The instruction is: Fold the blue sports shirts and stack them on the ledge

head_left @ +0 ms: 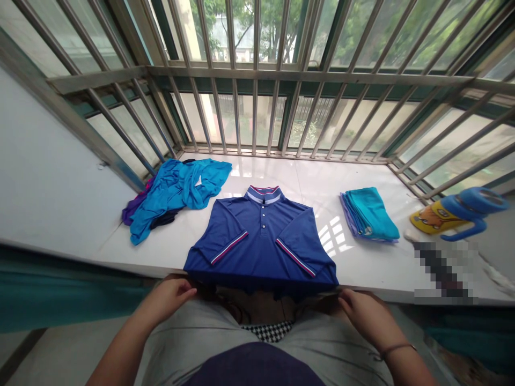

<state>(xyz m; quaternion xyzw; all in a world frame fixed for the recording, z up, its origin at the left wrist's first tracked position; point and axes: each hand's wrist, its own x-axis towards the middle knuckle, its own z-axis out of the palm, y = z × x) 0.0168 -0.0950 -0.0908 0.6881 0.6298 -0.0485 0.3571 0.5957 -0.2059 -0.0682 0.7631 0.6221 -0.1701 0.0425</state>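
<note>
A blue polo shirt lies front up on the white ledge, collar toward the window. Its sleeves are folded inward, showing red and white trim, and its lower part drops over the front edge. My left hand is by the shirt's lower left corner, thumb and fingers drawn together. At the lower right corner, my right hand has its fingers curled in, a thin band on the wrist. Whether either hand pinches any cloth cannot be made out. The shirt's hem is hidden below the edge.
At the left lies a loose heap of turquoise, purple and dark clothes. A folded turquoise and lilac stack sits at the right, near a yellow and blue bottle. A pixelated patch covers something there. Metal bars line the window.
</note>
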